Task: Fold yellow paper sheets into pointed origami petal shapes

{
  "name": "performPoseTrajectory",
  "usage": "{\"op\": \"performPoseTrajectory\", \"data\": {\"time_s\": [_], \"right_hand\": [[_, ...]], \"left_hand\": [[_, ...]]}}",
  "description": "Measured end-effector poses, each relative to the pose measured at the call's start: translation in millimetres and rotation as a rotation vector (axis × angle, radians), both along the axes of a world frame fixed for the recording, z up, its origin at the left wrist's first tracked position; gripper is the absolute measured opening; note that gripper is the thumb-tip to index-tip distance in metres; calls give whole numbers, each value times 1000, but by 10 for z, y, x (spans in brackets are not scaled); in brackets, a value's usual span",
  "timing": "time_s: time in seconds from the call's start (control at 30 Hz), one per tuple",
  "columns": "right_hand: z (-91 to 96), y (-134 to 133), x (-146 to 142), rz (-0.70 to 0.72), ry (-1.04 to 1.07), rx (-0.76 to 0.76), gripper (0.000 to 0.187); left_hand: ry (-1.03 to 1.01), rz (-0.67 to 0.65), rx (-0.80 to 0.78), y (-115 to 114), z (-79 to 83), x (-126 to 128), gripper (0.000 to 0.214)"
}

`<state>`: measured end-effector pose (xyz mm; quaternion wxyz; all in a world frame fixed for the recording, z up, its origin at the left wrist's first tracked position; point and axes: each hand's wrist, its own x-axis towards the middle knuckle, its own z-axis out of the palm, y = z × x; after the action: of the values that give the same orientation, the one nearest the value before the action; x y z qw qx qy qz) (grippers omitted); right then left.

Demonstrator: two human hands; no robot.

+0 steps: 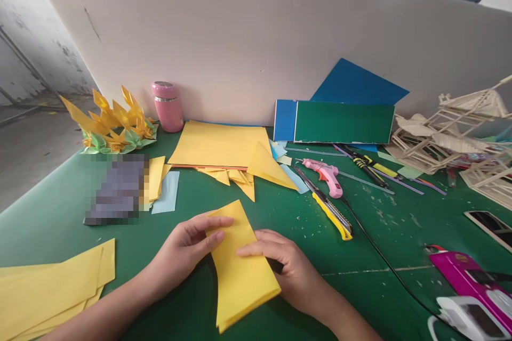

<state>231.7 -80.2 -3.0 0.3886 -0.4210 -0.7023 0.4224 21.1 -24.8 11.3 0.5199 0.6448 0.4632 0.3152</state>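
A folded sheet of yellow paper (pixel 242 277) is held up between both hands over the green table, with its layers showing along the lower edge. My left hand (pixel 196 242) pinches its upper left side, index finger and thumb lying on the front face. On the opposite edge, my right hand (pixel 280 261) grips the paper with a finger across the front; its thumb is hidden. Closest to my left forearm lies a stack of yellow paper strips (pixel 52 293). Beyond the hands sits a larger pile of yellow sheets (pixel 218 144), with folded pieces at its front.
A yellow utility knife (pixel 330 213) and pink glue gun (pixel 326 173) lie right of centre, the gun's cord running forward. A pink flask (pixel 167 106) and paper flower piece (pixel 116 122) stand at back left. Wooden stick models (pixel 452 122) and a magenta power strip (pixel 472 287) occupy the right.
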Motion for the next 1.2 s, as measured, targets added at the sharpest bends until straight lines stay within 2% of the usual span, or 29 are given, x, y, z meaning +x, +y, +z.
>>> {"op": "performPoseTrajectory", "data": {"time_s": [0.13, 0.3, 0.4, 0.53, 0.7, 0.77, 0.83, 0.97, 1.07, 1.2], "right_hand": [[14, 1, 4, -46, 42, -23, 20], [71, 10, 23, -18, 97, -91, 30], [74, 15, 14, -26, 26, -116, 40], [38, 16, -15, -79, -92, -39, 54], [12, 14, -33, -147, -118, -50, 50], [10, 16, -35, -180, -109, -73, 48], [7, 17, -39, -209, -106, -81, 47], [-1, 6, -55, -238, -92, -88, 42], [-2, 0, -61, -247, 59, -172, 34], [17, 11, -52, -202, 264, -320, 43]], "left_hand": [[-26, -58, 68, -15, -41, 19, 31], [-68, -55, 86, -43, -30, 55, 25], [-77, -85, 80, -69, -10, 81, 26], [-98, -180, 34, -115, 3, 112, 32], [-81, -180, 81, -132, 45, 98, 35], [-77, -180, 39, -134, 67, 92, 38], [-82, -140, -22, -142, 77, 100, 39], [-89, 26, -73, -164, 54, 146, 32], [-136, 94, -113, -173, 31, 170, 29], [-258, 168, -117, -179, 20, 172, 29]]}}
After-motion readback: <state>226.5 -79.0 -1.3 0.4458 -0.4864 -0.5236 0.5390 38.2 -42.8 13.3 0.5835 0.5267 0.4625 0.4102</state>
